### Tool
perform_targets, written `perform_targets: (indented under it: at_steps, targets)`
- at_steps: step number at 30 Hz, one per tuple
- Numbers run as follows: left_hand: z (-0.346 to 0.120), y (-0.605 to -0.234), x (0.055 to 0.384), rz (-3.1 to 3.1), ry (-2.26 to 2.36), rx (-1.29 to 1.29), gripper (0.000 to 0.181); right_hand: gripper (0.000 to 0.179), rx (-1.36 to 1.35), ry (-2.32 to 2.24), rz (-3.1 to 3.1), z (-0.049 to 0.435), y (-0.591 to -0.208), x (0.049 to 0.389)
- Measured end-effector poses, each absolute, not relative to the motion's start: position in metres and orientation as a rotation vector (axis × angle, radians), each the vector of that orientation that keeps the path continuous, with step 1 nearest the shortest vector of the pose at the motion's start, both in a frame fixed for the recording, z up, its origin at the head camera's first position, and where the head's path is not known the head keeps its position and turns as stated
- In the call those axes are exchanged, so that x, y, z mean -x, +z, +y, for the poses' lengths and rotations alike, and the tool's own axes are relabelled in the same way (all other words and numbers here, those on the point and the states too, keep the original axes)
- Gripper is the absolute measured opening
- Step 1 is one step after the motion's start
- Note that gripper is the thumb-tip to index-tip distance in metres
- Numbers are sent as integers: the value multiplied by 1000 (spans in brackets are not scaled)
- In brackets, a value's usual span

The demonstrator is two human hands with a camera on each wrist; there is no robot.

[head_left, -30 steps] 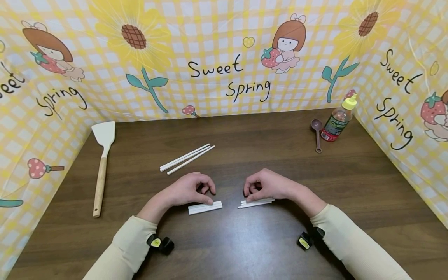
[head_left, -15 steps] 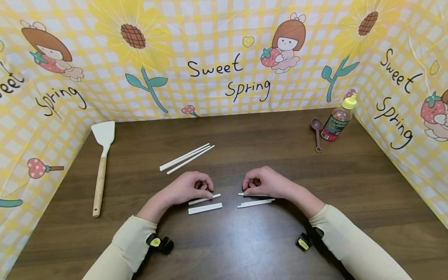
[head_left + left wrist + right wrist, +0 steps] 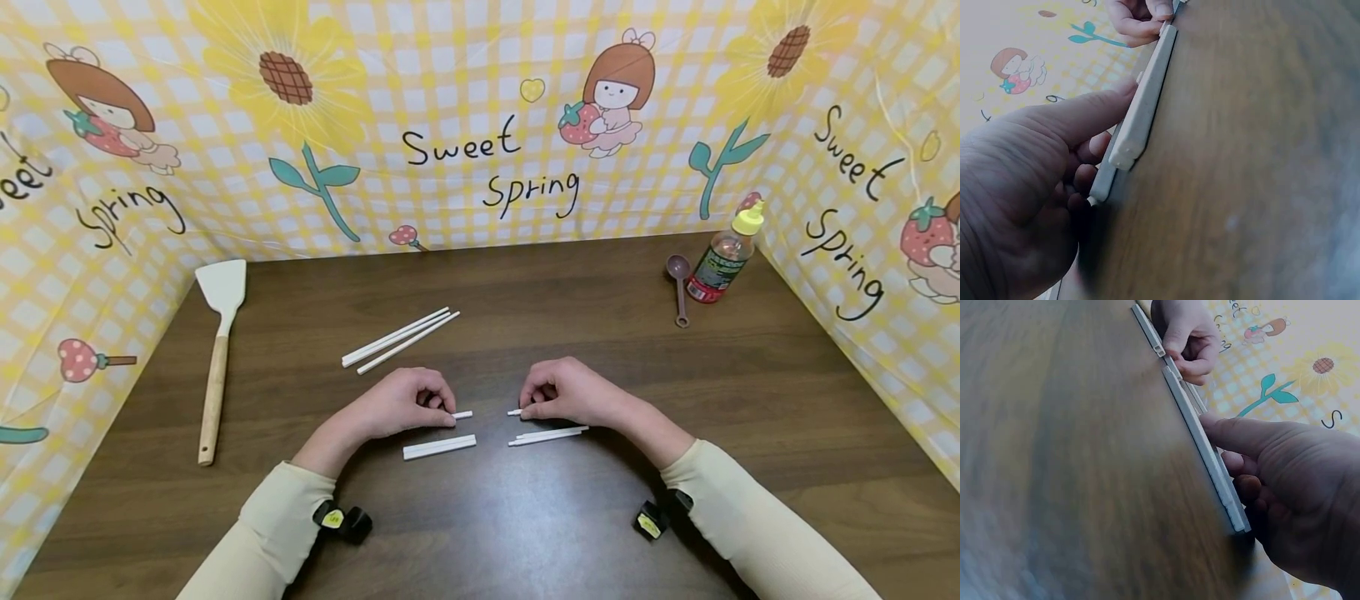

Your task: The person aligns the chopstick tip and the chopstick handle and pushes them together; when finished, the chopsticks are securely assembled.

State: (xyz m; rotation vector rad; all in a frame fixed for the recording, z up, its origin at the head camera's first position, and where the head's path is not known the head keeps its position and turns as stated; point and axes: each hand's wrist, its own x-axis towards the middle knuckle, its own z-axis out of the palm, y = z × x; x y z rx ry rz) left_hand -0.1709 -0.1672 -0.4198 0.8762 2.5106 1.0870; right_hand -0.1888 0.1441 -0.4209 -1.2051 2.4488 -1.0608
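Just below centre, left hand and right hand each pinch a white stick jutting inward past the fingers.

Left hand pinching white rod, right hand pinching second rod, loose rods beyond; spatula, spoon beside bottle

Bright head view, pale glare on tabletop, dimmer wrist views, foreground seemingly blurred
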Motion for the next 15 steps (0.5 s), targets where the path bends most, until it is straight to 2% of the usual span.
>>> perform_targets:
  at_steps: [15]
  targets:
    - [-168, -420, 170, 2518, 1094, -873, 17, 14, 1237, -1025, 2492, 146, -419, 189]
